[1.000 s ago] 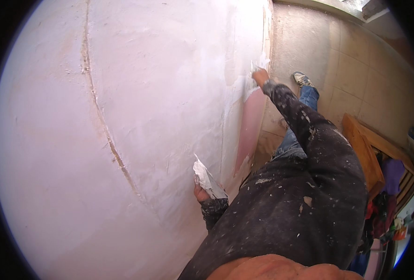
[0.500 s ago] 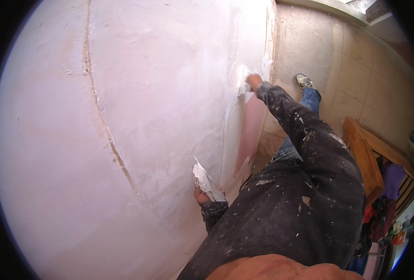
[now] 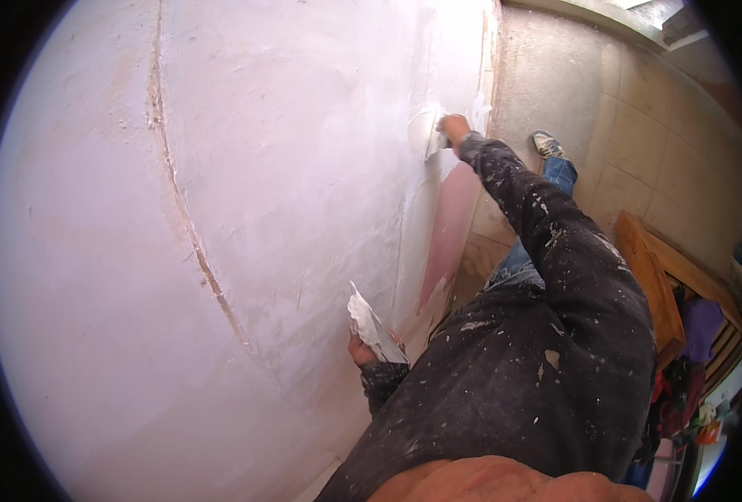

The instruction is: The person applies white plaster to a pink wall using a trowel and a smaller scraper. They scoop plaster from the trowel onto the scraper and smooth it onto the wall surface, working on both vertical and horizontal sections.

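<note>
While right fingers (image 3: 453, 127) grip trowel (image 3: 425, 132), blade on wall (image 3: 287, 167)

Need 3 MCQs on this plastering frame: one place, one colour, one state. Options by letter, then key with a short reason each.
1. Where is the right hand?
A. pressing a blade against the wall low down, near the floor
B. on the wooden frame
C. at the chest

2. What colour is the unplastered strip below that hand?
A. green
B. pink
C. black

3. What state is the blade in the left hand?
A. clean
B. loaded with white plaster
C. lying on the floor

Key: A, the arm stretches to the wall; B, the patch shows pink; B, white plaster coats it.
</note>
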Motion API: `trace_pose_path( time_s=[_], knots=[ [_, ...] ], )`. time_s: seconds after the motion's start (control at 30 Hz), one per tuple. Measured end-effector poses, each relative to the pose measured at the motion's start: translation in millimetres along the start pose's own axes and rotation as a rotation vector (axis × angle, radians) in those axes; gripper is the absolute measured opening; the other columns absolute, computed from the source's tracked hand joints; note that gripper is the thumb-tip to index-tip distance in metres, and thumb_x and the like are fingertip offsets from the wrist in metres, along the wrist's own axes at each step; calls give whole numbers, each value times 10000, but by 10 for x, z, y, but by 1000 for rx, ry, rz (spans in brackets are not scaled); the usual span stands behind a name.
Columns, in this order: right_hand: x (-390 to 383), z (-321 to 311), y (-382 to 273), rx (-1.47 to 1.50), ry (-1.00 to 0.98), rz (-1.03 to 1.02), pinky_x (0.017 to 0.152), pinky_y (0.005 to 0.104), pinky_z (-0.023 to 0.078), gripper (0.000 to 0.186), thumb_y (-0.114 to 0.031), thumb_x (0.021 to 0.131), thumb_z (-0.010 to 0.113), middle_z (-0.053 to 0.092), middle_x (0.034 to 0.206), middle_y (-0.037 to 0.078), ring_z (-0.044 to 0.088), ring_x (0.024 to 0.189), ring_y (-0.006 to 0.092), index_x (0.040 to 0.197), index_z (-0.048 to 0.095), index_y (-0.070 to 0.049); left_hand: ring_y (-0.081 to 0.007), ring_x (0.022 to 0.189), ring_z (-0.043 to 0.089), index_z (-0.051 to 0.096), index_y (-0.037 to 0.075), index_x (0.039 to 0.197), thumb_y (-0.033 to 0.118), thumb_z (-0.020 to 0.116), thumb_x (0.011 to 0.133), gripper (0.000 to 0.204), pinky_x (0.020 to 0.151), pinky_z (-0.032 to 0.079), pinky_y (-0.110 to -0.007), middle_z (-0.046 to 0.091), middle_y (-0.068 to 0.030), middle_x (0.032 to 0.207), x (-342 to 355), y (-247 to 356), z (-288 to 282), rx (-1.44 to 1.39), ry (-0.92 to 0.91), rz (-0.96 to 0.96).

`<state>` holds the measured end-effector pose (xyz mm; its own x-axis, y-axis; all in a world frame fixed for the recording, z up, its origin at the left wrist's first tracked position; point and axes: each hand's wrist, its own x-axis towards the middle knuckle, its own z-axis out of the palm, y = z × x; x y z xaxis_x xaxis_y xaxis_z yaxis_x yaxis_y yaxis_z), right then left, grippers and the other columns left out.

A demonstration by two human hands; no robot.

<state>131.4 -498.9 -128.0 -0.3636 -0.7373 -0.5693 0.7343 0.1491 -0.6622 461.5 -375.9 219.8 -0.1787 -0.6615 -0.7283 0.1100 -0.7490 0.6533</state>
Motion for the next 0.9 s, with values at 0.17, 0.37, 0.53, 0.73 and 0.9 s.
trace_pose_path(
  time_s=[0.17,0.37,0.53,0.73,0.9],
  knots=[
    [-1093,676,-40,-310,140,-655,893,311,402,580,-124,723,502,522,1067,226,512,982,239,1269,424,53,-313,435,513,559,142,937,557,415,838,450,384,412,-437,555,-90,644,48,22,-39,-58,26,-35],
    [-584,-71,177,-76,226,-125,611,348,480,384,-81,699,498,585,662,134,573,583,225,1063,604,-20,-264,549,567,488,143,1219,499,336,892,506,428,401,-364,648,-83,845,76,39,-81,-99,-362,20],
    [-118,218,-167,-1043,85,-495,730,430,460,399,-113,703,506,590,876,247,571,813,355,1077,567,11,-255,543,569,465,139,1241,464,340,898,488,429,410,-355,650,-96,872,89,28,-61,-109,-410,39],
    [-1302,408,698,-453,90,-521,919,428,393,502,-143,717,500,495,1154,265,467,1082,394,1193,488,19,-271,512,554,498,135,1144,472,339,888,452,413,411,-367,612,-122,788,33,65,71,-104,-311,-23],
    [-426,17,-62,-294,134,-105,737,436,472,313,-124,724,488,581,760,254,572,797,417,957,586,62,-322,458,514,546,129,1000,556,344,858,493,400,400,-418,552,-146,609,1,30,90,-245,-134,23]
  ],
)
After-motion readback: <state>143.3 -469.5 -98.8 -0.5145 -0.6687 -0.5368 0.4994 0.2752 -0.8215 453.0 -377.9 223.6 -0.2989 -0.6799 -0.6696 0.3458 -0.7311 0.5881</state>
